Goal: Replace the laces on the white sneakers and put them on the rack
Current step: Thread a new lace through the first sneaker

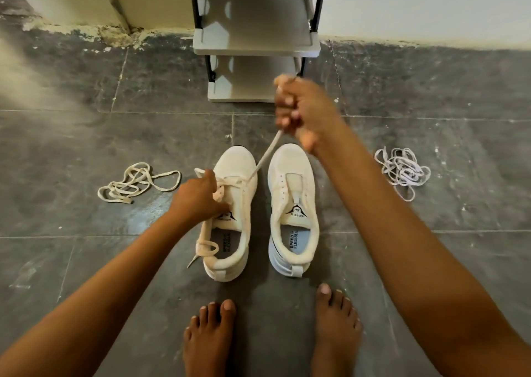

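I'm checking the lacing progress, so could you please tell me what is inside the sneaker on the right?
The right sneaker shows only its printed insole and a bare tongue; no lace in its eyelets. The toe interior is covered by the upper, so unseen.

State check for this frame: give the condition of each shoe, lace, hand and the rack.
Left sneaker: partly laced.
Right sneaker: no lace.
Cream lace: pulled taut.
Loose lace: on floor.
White laces: bundled on floor.
Rack: visible shelves bare.
Left hand: pinching lace.
Right hand: gripping lace.

Dark tiled floor (86,135): two sneakers (232,213), two lace heaps (135,182), rack (253,40), bare feet (209,336).
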Action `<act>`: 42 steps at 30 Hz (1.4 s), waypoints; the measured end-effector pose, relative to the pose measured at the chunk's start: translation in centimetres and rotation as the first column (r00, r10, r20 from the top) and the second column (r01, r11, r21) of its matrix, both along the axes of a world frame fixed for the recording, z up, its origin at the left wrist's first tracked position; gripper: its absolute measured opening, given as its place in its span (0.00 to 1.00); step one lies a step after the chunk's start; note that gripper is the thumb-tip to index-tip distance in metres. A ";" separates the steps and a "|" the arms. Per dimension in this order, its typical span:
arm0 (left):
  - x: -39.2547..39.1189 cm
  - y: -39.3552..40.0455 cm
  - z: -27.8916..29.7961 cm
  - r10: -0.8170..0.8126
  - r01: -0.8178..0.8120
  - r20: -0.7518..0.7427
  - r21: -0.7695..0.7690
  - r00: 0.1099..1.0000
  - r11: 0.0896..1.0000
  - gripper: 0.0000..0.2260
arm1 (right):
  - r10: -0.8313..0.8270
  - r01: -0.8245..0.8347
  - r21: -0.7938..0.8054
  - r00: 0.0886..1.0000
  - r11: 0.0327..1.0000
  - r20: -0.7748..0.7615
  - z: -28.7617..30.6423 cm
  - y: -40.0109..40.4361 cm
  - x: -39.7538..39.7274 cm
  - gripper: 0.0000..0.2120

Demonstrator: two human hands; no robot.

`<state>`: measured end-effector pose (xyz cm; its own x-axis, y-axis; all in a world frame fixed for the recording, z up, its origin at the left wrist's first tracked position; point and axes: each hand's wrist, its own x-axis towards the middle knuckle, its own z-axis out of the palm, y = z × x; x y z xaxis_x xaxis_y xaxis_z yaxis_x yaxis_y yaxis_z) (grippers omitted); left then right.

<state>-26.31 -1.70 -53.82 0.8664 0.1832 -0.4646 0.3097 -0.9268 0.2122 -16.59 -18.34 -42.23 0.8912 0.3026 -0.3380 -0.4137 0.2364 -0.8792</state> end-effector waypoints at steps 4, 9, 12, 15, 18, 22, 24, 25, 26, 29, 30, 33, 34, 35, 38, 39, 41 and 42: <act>0.9 0.1 0.7 -0.023 0.022 -0.067 -0.009 0.997 1.000 0.23 | 0.454 -0.249 -0.800 0.891 0.546 0.033 -7.7 0.9 -1.6 0.10; 1.4 0.0 0.6 -0.067 0.069 -0.104 0.017 0.992 0.997 0.18 | 0.689 -0.214 -0.969 0.721 0.125 -0.071 -12.8 1.5 -3.4 0.13; 1.5 0.1 0.2 -0.069 0.070 -0.098 0.003 0.993 0.998 0.13 | 0.663 -0.159 -0.958 0.747 0.240 0.042 -12.1 1.5 -2.9 0.11; 1.0 0.4 -0.6 -0.063 0.064 -0.035 0.023 0.997 0.998 0.11 | 0.291 0.025 -0.724 0.906 0.690 0.309 -8.7 0.6 -1.5 0.09; 0.6 0.3 -1.3 -0.064 0.063 0.022 0.073 0.998 0.995 0.10 | -0.256 0.296 -0.100 0.921 0.950 0.293 -2.4 -2.0 0.8 0.12; 1.0 0.2 -1.4 -0.054 0.053 0.008 0.061 0.999 0.997 0.09 | -0.326 0.271 0.217 0.901 0.938 0.285 0.9 -2.9 1.6 0.14; 1.0 0.1 -1.3 -0.054 0.053 0.006 0.058 0.999 0.997 0.09 | -0.271 0.234 0.158 0.922 0.959 0.276 -0.5 -2.1 0.8 0.14; 1.0 0.1 -1.3 -0.052 0.052 0.008 0.059 0.999 0.997 0.09 | -0.229 0.222 0.056 0.929 0.973 0.292 -1.4 -1.8 0.5 0.14; 1.0 0.1 -1.3 -0.050 0.050 0.010 0.059 0.999 0.997 0.09 | -0.178 0.211 -0.071 0.932 0.975 0.317 -2.1 -1.5 0.4 0.14; 1.2 0.2 -1.1 -0.064 0.065 -0.022 0.041 0.998 0.997 0.10 | -0.008 0.121 -0.350 0.952 0.929 0.307 -4.1 -1.2 0.1 0.14; 1.3 0.4 -1.0 -0.037 0.036 -0.047 -0.015 0.998 0.999 0.10 | 0.061 0.070 -0.432 0.958 0.899 0.281 -4.7 -1.0 -0.2 0.14; 1.2 1.7 -0.4 0.226 -0.254 -0.119 -0.340 0.967 0.906 0.10 | 0.378 -0.059 -0.791 0.898 0.609 0.224 -7.6 -0.6 -1.2 0.09; 1.0 2.2 -0.4 0.316 -0.331 -0.111 -0.445 0.942 0.832 0.11 | 0.471 -0.066 -0.878 0.862 0.474 0.190 -8.5 -0.4 -1.7 0.11; 0.7 2.7 -0.4 0.366 -0.361 -0.098 -0.518 0.926 0.775 0.10 | 0.534 -0.073 -0.918 0.830 0.389 0.161 -9.2 -0.1 -2.1 0.19; -0.3 3.3 -1.0 0.289 -0.316 -0.138 -0.548 0.947 0.774 0.14 | 0.657 -0.138 -0.917 0.737 0.373 0.156 -10.3 1.3 -3.3 0.25; -0.4 3.2 -1.0 0.261 -0.304 -0.156 -0.517 0.953 0.800 0.13 | 0.690 -0.160 -0.917 0.708 0.366 0.151 -10.4 1.8 -3.7 0.25; -0.3 3.1 -0.8 0.257 -0.304 -0.164 -0.446 0.952 0.842 0.06 | 0.725 -0.191 -0.917 0.676 0.350 0.135 -10.7 2.3 -4.0 0.24; -0.1 3.2 -0.3 0.261 -0.308 -0.167 -0.429 0.951 0.849 0.02 | 0.737 -0.198 -0.916 0.662 0.348 0.137 -10.6 2.5 -4.0 0.25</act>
<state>-26.42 1.47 -54.09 0.7536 0.1683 -0.6354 0.5866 -0.6083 0.5346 -20.61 -15.88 -52.85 0.7748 0.5657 -0.2822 0.3146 -0.7323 -0.6040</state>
